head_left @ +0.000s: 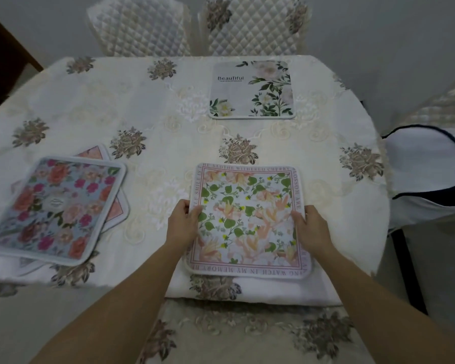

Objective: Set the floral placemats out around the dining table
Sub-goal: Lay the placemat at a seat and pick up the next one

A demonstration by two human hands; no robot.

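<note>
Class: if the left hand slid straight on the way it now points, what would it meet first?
The left hand already holds the near placemat, so it would cross that first; beyond lies tablecloth, then probably the Beautiful placemat.

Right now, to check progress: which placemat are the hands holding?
The pink-bordered leafy placemat in front: only there do the left hand and right hand hold its sides.

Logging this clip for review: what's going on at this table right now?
A person's left hand and right hand hold the leafy placemat by its side edges, flat at the near edge of the dining table. A white placemat already lies at the far side. A stack of other mats sits at the left, not yet set out.
</note>
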